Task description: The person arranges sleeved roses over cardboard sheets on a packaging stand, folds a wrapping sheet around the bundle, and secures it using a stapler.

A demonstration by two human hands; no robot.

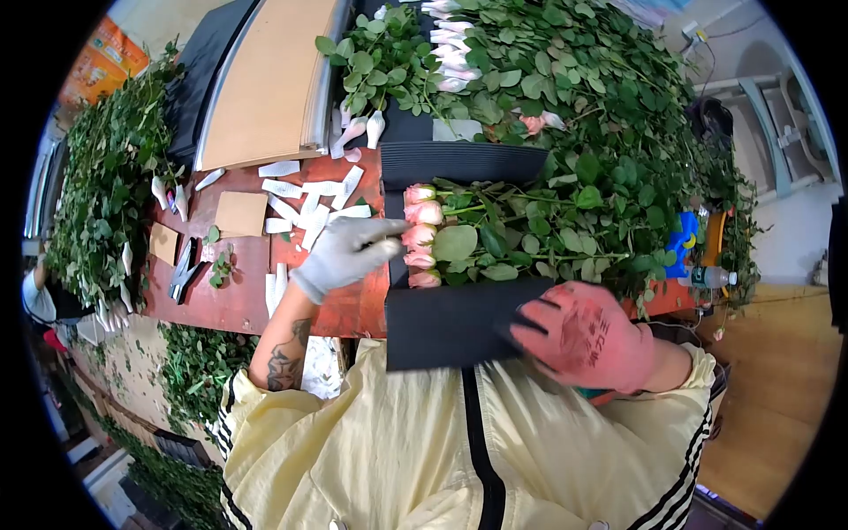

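Observation:
Pink roses (422, 235) lie in a column, heads to the left and leafy stems (548, 230) to the right, on a black corrugated sheet (459, 165). The near flap (450, 325) of this sheet juts over the front of my jacket. My left hand (344, 252), in a pale grey glove, is just left of the rose heads with its fingers stretched toward them and nothing in them. At the flap's right end, my right hand (587, 340), in a pink glove with dark fingertips, grips the edge. Its fingers are slightly blurred and the thumb is hidden.
White paper strips (305, 199), a stapler (185, 269) and cardboard squares (240, 215) lie on the red table (353, 309). Stacked cardboard sheets (265, 79) stand behind. Rose piles (115, 185) flank the left; more foliage (583, 71) fills the back right. A plastic bottle (711, 277) lies right.

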